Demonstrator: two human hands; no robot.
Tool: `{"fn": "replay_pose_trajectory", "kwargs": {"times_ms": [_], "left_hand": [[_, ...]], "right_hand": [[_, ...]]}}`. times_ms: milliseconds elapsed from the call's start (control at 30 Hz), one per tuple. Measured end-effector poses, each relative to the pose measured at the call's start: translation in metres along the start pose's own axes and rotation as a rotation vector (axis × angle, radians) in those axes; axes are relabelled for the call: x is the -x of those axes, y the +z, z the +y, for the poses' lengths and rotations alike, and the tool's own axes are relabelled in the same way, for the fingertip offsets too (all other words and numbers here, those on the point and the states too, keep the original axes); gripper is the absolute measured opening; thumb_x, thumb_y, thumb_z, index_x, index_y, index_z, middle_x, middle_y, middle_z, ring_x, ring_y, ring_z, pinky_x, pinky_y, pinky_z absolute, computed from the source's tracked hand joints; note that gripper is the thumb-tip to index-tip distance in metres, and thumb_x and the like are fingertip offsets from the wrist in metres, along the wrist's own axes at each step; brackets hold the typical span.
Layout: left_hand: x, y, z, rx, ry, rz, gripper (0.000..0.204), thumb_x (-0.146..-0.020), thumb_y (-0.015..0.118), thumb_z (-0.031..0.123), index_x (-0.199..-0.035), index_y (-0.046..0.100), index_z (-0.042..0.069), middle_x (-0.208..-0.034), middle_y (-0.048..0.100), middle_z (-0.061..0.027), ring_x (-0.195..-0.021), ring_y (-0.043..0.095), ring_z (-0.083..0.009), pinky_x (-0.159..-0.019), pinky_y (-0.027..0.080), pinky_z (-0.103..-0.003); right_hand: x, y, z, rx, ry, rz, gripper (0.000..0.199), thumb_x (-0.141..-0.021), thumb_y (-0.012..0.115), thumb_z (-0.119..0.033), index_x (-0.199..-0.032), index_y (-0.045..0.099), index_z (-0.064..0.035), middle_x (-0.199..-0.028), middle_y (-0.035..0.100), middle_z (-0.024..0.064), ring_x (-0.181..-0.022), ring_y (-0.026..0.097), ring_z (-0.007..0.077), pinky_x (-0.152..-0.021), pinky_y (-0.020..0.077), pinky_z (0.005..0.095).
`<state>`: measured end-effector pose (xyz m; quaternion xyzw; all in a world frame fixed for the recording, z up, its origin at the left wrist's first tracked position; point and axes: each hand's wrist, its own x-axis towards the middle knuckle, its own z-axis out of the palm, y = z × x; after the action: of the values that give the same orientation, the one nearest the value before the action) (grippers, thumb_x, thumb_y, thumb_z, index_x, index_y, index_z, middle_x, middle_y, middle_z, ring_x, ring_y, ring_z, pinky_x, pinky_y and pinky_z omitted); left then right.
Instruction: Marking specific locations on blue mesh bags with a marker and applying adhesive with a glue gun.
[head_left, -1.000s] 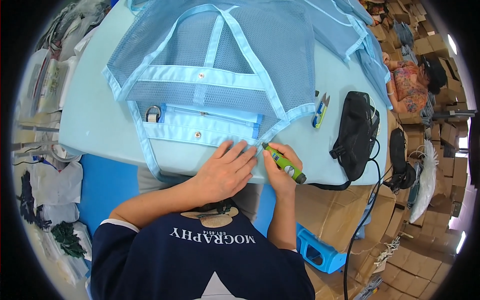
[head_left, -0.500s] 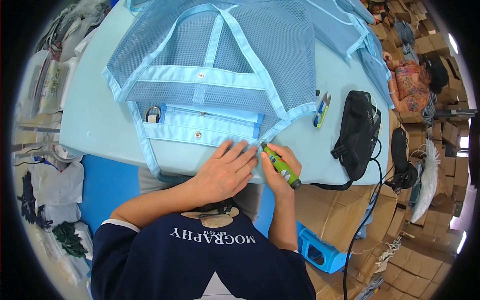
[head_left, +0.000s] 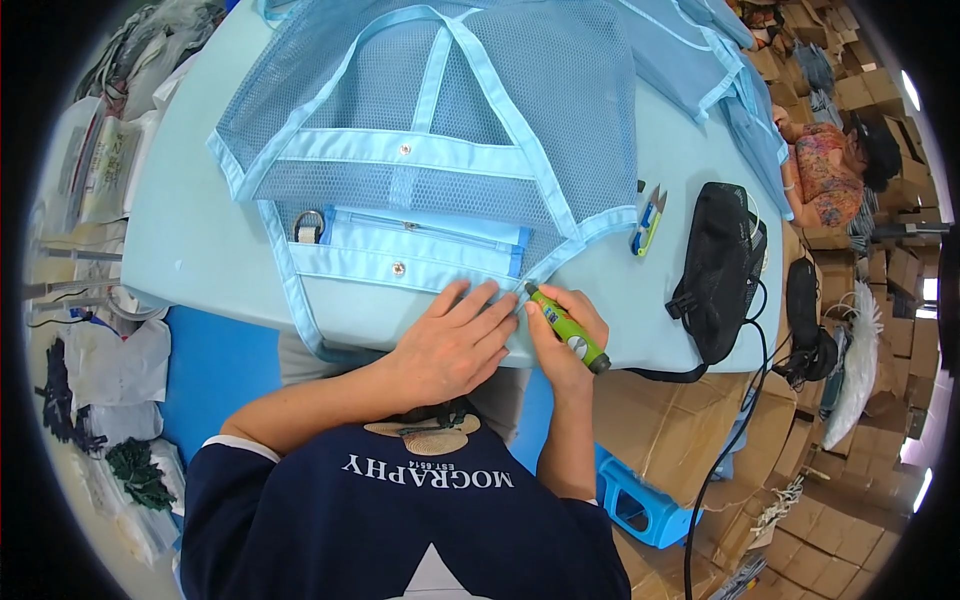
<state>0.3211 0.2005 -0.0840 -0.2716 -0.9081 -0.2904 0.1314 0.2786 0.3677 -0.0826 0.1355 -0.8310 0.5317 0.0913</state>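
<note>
A blue mesh bag (head_left: 300, 100) with light blue fabric trim is spread over the table. It has a snap on each band, a zipped pocket (head_left: 420, 240) and a metal ring on a short tab. My left hand (head_left: 455, 340) lies with stretched fingers at the bag's lower band, pressing its edge. Just right of those fingers, my right hand (head_left: 565, 340) grips a thick green pen-shaped tool (head_left: 567, 325) with dark ends. Its narrow tip meets or nearly meets the trim at the lower right corner of the band; exact contact is too small to tell.
Thread snips (head_left: 648, 222) and a black mesh pouch (head_left: 712, 270) lie on the table (head_left: 180, 220) to the right. A black cable hangs over the edge. More blue mesh fabric is at the far right. Cardboard boxes, a blue stool (head_left: 640, 500) and another person (head_left: 825, 175) are beyond.
The green tool and my right hand have shifted very slightly to the right, as has the whole scene. My left hand keeps its place on the band.
</note>
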Motion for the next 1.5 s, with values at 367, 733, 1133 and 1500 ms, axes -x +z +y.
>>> {"fn": "replay_pose_trajectory", "kwargs": {"times_ms": [367,733,1133,1500], "left_hand": [[0.000,0.002,0.000,0.005,0.000,0.010,0.040,-0.075,0.065,0.016,-0.111,0.056,0.000,-0.121,0.051,-0.0130,-0.113,0.047,-0.0308,-0.093,0.037,-0.048],[-0.001,0.001,0.001,-0.004,-0.001,0.013,0.037,-0.076,0.064,0.017,-0.109,0.057,0.001,-0.119,0.052,-0.0124,-0.114,0.047,-0.0304,-0.094,0.037,-0.047],[-0.002,0.000,0.001,0.010,0.008,-0.032,0.039,-0.076,0.064,0.017,-0.111,0.056,0.002,-0.123,0.051,-0.0121,-0.115,0.046,-0.0307,-0.095,0.036,-0.047],[-0.008,-0.004,0.005,-0.024,0.021,-0.034,0.035,-0.077,0.063,0.016,-0.107,0.057,0.000,-0.120,0.052,-0.0133,-0.110,0.047,-0.0310,-0.093,0.036,-0.046]], "right_hand": [[-0.002,0.000,0.000,-0.061,0.030,-0.049,0.022,-0.069,0.071,0.004,-0.090,0.065,-0.0009,-0.077,0.061,0.0074,-0.066,0.056,0.0123,-0.058,0.0439,0.0235],[-0.001,0.001,0.000,-0.043,0.037,-0.029,0.021,-0.071,0.070,0.003,-0.091,0.064,0.0002,-0.079,0.062,0.0066,-0.067,0.057,0.0106,-0.058,0.0449,0.0230],[-0.003,-0.003,0.004,-0.044,0.015,-0.012,0.026,-0.070,0.070,0.006,-0.094,0.063,-0.0017,-0.076,0.060,0.0094,-0.066,0.058,0.0150,-0.057,0.0463,0.0253],[-0.004,0.000,0.001,-0.106,0.139,-0.002,0.019,-0.071,0.072,-0.004,-0.088,0.064,0.0015,-0.073,0.062,0.0086,-0.063,0.059,0.0144,-0.057,0.0473,0.0250]]}}
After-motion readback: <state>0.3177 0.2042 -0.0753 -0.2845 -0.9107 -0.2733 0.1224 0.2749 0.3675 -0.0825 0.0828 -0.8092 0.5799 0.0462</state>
